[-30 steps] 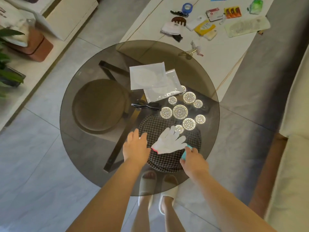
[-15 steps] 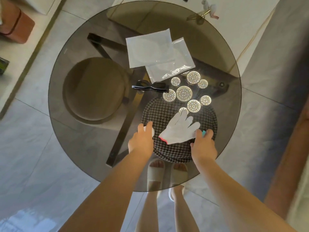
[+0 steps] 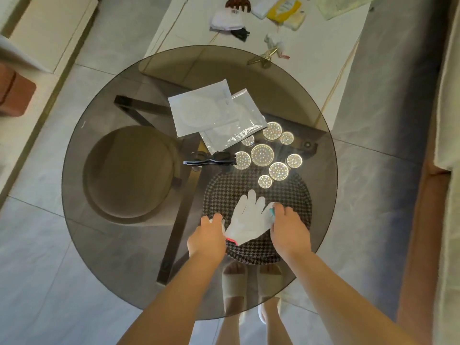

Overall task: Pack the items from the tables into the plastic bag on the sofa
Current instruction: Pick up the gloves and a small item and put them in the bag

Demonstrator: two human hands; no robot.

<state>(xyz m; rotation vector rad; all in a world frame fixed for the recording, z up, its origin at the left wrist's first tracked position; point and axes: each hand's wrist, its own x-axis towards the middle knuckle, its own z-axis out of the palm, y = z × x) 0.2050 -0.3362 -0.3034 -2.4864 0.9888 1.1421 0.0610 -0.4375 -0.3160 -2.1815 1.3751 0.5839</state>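
A white glove [image 3: 249, 217] with a red cuff lies on the near part of the round smoked-glass table [image 3: 104, 235]. My left hand [image 3: 207, 236] is at the glove's cuff side, fingers curled down over a small white item [image 3: 211, 221] that is mostly hidden. My right hand [image 3: 288, 227] is at the glove's finger side and pinches a small teal item [image 3: 272, 211]. Farther back on the glass lie two clear plastic packets [image 3: 201, 108], overlapping, and black sunglasses [image 3: 211, 160]. The plastic bag is out of view.
A white table [image 3: 311, 78] beyond the glass one holds a brown hair claw [image 3: 235, 1], yellow packet [image 3: 283, 8], white cloth [image 3: 226, 19] and other small items. Two stools show through the glass. The sofa [image 3: 448, 120] runs along the right edge.
Both hands have closed in on the glove from either side. My left fingers now curl over the white item and my right fingers pinch the teal one. The view shifted.
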